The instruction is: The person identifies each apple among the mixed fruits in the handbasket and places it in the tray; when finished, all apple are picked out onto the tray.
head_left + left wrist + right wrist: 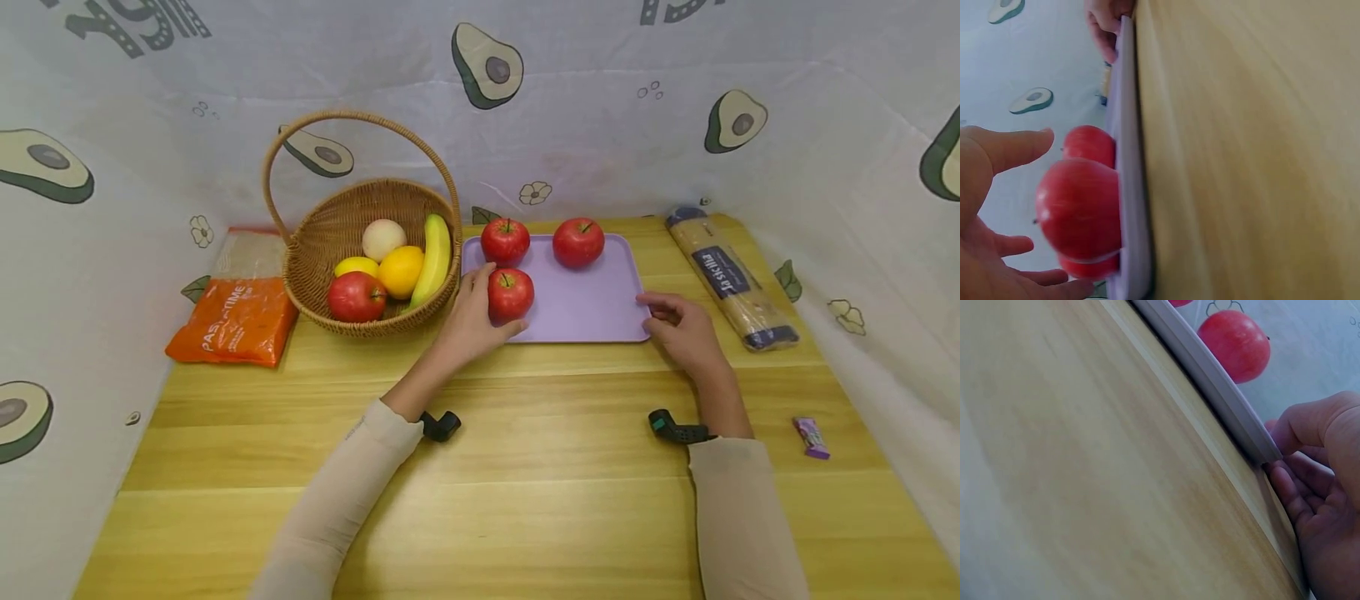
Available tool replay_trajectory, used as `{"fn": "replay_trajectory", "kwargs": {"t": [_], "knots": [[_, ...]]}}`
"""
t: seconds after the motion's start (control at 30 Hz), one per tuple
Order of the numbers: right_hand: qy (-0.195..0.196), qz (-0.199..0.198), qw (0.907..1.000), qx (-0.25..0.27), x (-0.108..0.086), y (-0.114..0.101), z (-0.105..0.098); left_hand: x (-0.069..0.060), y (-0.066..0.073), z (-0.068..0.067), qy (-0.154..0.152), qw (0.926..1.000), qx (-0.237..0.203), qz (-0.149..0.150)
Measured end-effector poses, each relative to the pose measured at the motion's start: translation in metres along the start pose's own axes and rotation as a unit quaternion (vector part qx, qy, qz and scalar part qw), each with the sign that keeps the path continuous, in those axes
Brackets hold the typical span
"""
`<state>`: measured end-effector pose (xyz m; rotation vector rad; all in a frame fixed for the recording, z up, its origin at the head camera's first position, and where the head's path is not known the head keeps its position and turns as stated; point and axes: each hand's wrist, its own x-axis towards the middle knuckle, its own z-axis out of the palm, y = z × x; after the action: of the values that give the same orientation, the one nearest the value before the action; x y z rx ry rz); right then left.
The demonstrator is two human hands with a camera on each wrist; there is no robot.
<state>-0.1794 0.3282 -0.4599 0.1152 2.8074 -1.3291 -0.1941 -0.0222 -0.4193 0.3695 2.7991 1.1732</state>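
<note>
Pinching the right edge of a lilac tray (pixel 588 304) near its front corner, using thumb and fingers of the right hand (pixel 686 335). Reaching around the front red apple (pixel 512 295) with the left hand (pixel 471 323), spreading thumb and fingers nearly straight about it without closing on it. Showing a gap at the thumb in the left wrist view, but leaving fingertip contact impossible to tell. Bearing that apple on the left part of the tray, with the rear left apple (pixel 505 242) just behind it and the rear right apple (pixel 578 243) farther right along the back. Wearing beige sleeves (pixel 352 483) and a small black device on each wrist.

Going outward, meeting a wicker basket (pixel 372 327) just left of the tray, holding a red apple (pixel 357 297), a lemon (pixel 354 266), a round orange-yellow fruit (pixel 401 272), a pale round fruit (pixel 383 238) and a banana (pixel 433 265). Passing left to an orange pasta bag (pixel 228 321) beside the basket. Lying right of the tray, with "la sicilia" on its label: a long pasta packet (pixel 731 279). Showing nearer the front a purple-wrapped sweet (pixel 812 437) on the wooden table (pixel 555 500), and behind everything an avocado-print cloth (pixel 585 108).
</note>
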Motion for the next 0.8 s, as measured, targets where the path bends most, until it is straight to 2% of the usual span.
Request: {"fn": "replay_trajectory", "kwargs": {"t": [0.13,0.23,0.4,0.47,0.6,0.8], "knots": [[0.001,0.002,1.0000,-0.002,-0.001,0.001,-0.002,-0.011,0.012,-0.014,-0.027,0.9995,0.011,0.014],[0.005,-0.001,1.0000,-0.004,-0.001,0.002,-0.002,-0.021,0.020,-0.026,-0.033,0.9981,0.012,0.050],[0.004,-0.008,1.0000,-0.002,-0.001,0.002,-0.001,-0.036,0.021,-0.052,0.011,0.9903,-0.007,0.139],[0.005,-0.009,0.9999,-0.005,-0.001,0.002,-0.001,-0.040,0.019,-0.065,0.031,0.9863,-0.007,0.162],[0.007,-0.011,0.9999,-0.007,-0.001,0.000,-0.002,-0.044,0.007,-0.093,0.057,0.9833,-0.003,0.173],[0.002,-0.012,0.9999,-0.001,0.000,0.001,-0.001,-0.046,-0.025,-0.133,0.081,0.9854,0.021,0.148]]}}
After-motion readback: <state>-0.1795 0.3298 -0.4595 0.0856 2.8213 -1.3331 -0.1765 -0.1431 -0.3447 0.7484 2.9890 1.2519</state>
